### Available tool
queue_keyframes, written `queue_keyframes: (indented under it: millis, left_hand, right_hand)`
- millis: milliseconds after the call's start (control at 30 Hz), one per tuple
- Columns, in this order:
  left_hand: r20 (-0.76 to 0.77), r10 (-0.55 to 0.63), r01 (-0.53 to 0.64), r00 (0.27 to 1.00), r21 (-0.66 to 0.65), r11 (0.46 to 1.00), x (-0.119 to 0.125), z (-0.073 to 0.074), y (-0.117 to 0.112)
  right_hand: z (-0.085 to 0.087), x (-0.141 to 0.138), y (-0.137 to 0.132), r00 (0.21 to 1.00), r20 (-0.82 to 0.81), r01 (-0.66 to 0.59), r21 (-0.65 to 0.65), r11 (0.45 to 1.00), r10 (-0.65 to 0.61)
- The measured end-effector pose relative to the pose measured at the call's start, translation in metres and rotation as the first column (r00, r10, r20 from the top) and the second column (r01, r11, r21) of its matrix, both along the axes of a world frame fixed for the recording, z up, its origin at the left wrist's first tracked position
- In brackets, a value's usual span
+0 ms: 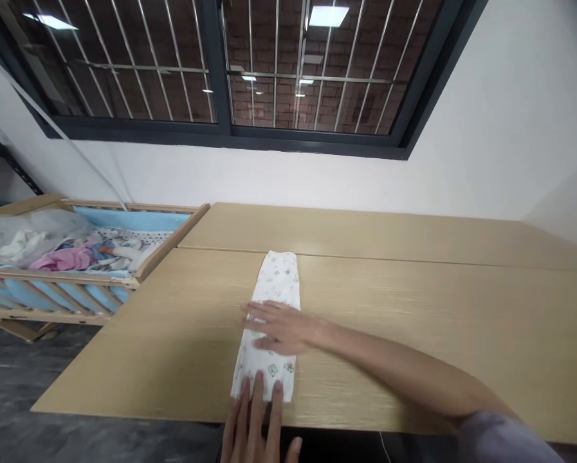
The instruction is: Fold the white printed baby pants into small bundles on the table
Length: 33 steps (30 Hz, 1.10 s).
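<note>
Cloth (279,275), white, printed, lower centre. Right hand (279,326), fingers spread, over its middle; left hand (253,421), fingers extended, near end. Risk: sideways drag creasing it.

The cloth (281,276) lies on the table (413,315). Over the cloth's middle is the right hand (276,326); at its near end, the left hand's (254,424) fingers. Left of the cloth, beyond the table's edge, stands the crib (172,242), clothes (69,258) inside. Behind the cloth, past the table, is the wall (293,177), with the window (224,83) in it.
</note>
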<state>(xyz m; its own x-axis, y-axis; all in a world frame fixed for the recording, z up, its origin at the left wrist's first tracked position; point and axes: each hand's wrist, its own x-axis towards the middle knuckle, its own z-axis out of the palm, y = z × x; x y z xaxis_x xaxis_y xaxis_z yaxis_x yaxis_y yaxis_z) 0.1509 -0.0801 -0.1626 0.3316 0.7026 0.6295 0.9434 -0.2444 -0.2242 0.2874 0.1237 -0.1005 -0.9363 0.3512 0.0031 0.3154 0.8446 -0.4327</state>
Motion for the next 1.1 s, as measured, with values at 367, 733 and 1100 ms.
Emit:
queue_keyframes:
  millis: [367, 733, 1100]
  left_hand:
    - [-0.050, -0.012, 0.014, 0.999, 0.042, 0.999, -0.002, 0.000, 0.001]
    - [0.221, -0.223, 0.245, 0.949, -0.074, 0.967, -0.039, 0.035, 0.026]
    - [0.226, -0.507, 0.551, 0.832, -0.222, 0.805, -0.075, 0.049, 0.021]
  right_hand:
    - [-0.016, 0.011, 0.168, 0.937, 0.027, 0.341, 0.137, 0.930, -0.347]
    - [0.034, 0.035, 0.024, 0.935, -0.246, 0.294, 0.135, 0.946, -0.256]
    - [-0.008, 0.067, -0.137, 0.974, -0.219, 0.170, 0.554, 0.815, -0.054]
